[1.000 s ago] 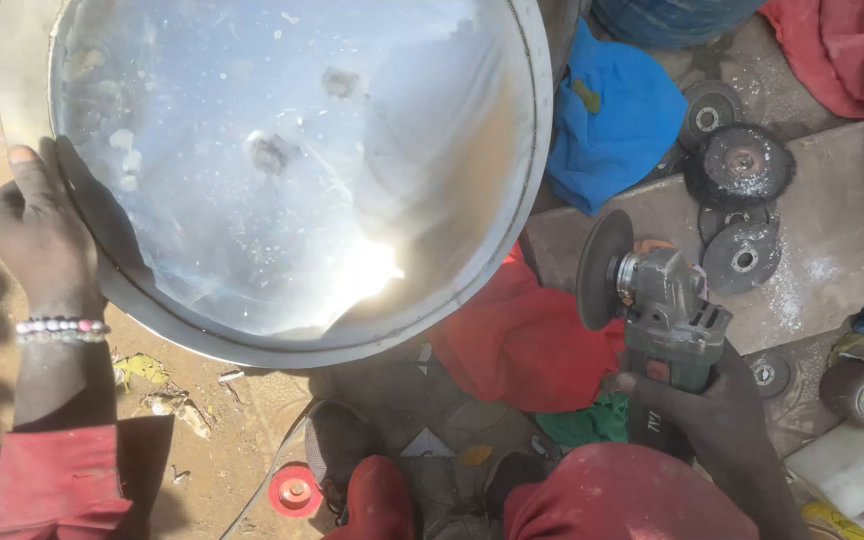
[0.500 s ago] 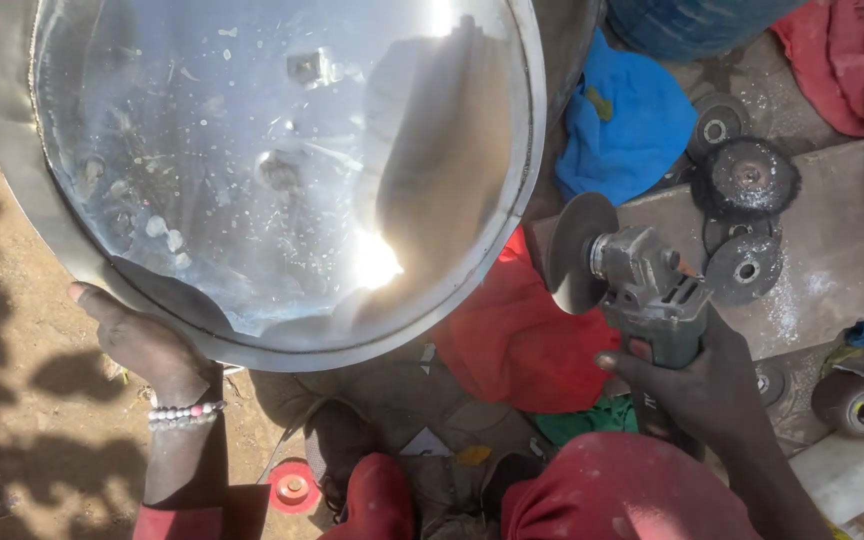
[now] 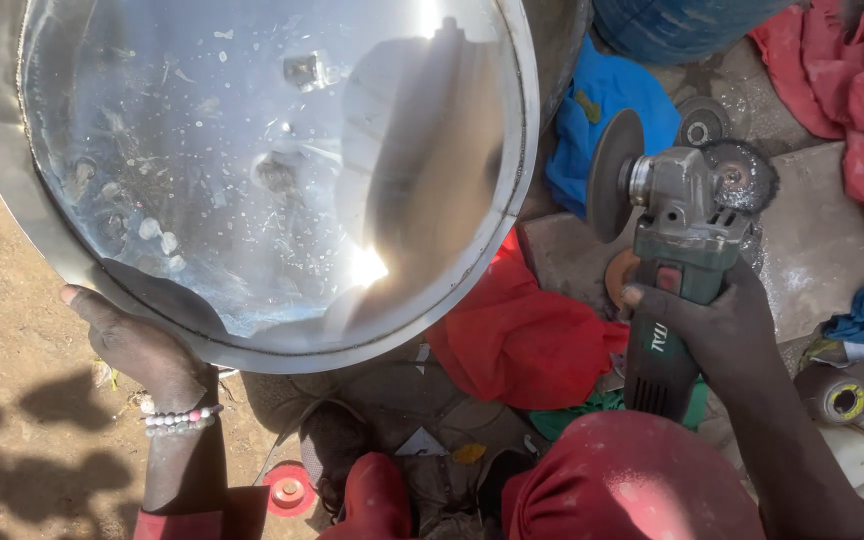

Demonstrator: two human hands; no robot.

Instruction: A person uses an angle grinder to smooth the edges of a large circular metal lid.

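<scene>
We hold a big shiny metal bowl (image 3: 262, 170) tilted up at upper left, its polished inside facing us. Our left hand (image 3: 137, 345) cups its lower rim from beneath, fingers pointing up-left, beaded bracelet (image 3: 182, 420) on the wrist. Our right hand (image 3: 722, 325) wraps tight around the grinder (image 3: 677, 260), arm reaching forward from lower right; its disc (image 3: 614, 175) stands edge-on just beside the bowl's right rim, apart from it, above a red cloth (image 3: 522, 335).
</scene>
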